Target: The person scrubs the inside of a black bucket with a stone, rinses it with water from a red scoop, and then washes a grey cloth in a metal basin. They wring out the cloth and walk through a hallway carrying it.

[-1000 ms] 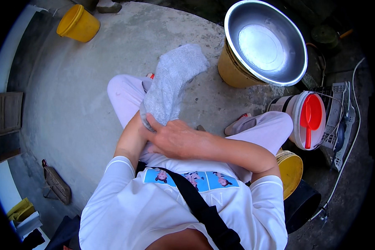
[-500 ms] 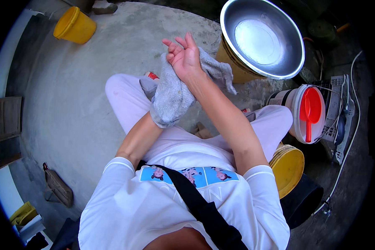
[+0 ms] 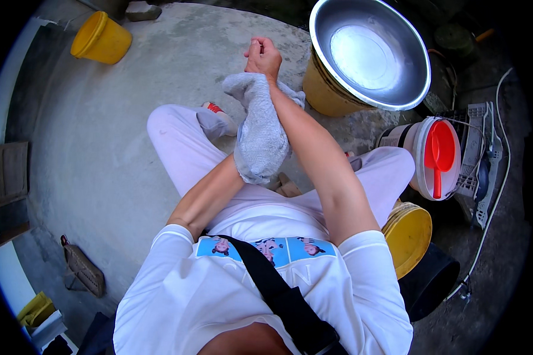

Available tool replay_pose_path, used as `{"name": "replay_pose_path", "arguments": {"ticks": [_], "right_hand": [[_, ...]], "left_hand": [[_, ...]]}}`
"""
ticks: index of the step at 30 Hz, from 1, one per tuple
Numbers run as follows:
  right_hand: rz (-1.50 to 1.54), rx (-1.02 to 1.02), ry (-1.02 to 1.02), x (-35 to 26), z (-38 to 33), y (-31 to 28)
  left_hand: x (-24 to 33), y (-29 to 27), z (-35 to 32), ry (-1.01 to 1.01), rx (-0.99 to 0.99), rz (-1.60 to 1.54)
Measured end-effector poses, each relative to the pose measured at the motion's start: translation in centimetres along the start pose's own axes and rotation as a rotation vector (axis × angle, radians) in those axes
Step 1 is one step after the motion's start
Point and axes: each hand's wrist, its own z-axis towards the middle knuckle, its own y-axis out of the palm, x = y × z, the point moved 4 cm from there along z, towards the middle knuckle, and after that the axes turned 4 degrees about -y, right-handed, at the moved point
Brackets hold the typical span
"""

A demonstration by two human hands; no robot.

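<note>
A light grey towel (image 3: 259,139) drapes over my left hand and covers it down to the wrist. The hand's fingers are hidden; through the cloth it presses around my right forearm, just below the wrist. Beyond the towel my right hand (image 3: 263,59) sticks out, its fingers curled inward with nothing seen in them. One end of the cloth hangs past the far side of the right wrist. Both arms reach forward above my lap, over pale trousers.
A wide metal basin (image 3: 370,56) rests on a yellow bucket (image 3: 328,89) at the far right. Nearer stand a white bucket with a red dipper (image 3: 439,154), another yellow bucket (image 3: 410,242) and a black one (image 3: 430,283). A yellow bucket (image 3: 102,38) stands far left.
The towel has slid from around the right wrist and palm back onto the forearm. My right hand has turned over and its fingers have curled in.
</note>
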Motion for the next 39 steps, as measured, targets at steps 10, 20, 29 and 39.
{"name": "replay_pose_path", "arguments": {"ticks": [10,20,29,39], "right_hand": [[-1.303,-0.701,-0.474,4.3,-0.4,-4.3],[-1.453,-0.675,-0.146,3.4,-1.2,-4.5],[0.713,-0.05,0.558,3.9,-4.2,-3.0],[1.246,-0.146,0.549,-1.1,-6.6,-3.5]], "left_hand": [[4.5,8.0,-6.4,0.156,-0.389,-0.271],[1.5,5.2,0.4,0.1,-0.102,-0.01],[-4.8,-1.1,7.4,-0.013,0.107,0.296],[0.2,1.0,8.2,0.089,-0.198,0.244]]}}
